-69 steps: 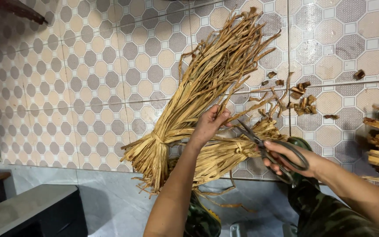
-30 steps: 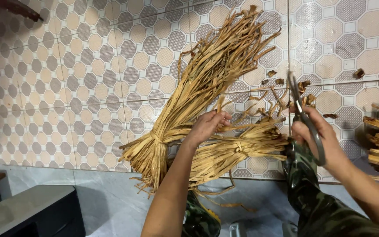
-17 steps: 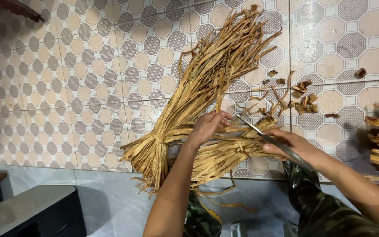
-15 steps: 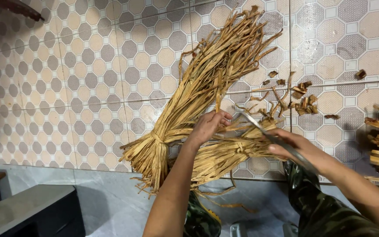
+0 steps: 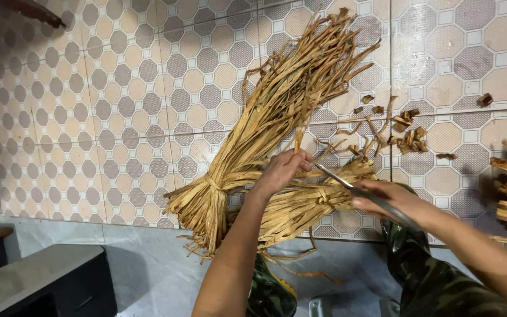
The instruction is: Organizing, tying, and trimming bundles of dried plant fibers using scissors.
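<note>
A person looks down at a tiled floor (image 5: 118, 88) patterned with beige and grey octagons, where a large bundle of dried straw-coloured leaf strips (image 5: 265, 123) lies slanting — tied tight near its lower end, the short cut stubs flaring below the tie and the long flat strips fanning out toward the upper right. The strips are papery, ribbon-like and creased, pale tan with darker brown streaks. Just to the right of this bundle's tie lies a second, smaller bundle (image 5: 306, 205) of the same material, lying nearly crosswise and touching the large one. The left hand (image 5: 280, 171) rests on the place where the two bundles meet, its fingers curled around a few loose strips and pinching them upright. The right hand (image 5: 385, 199), on the smaller bundle's right, is clenched about the handles of a pair of scissors (image 5: 347, 185), whose thin blades point toward the left hand; whether the blades are parted cannot be told. Further right of the large bundle, small brown cut scraps (image 5: 409, 132) are scattered on the tiles, well apart from both hands.
</note>
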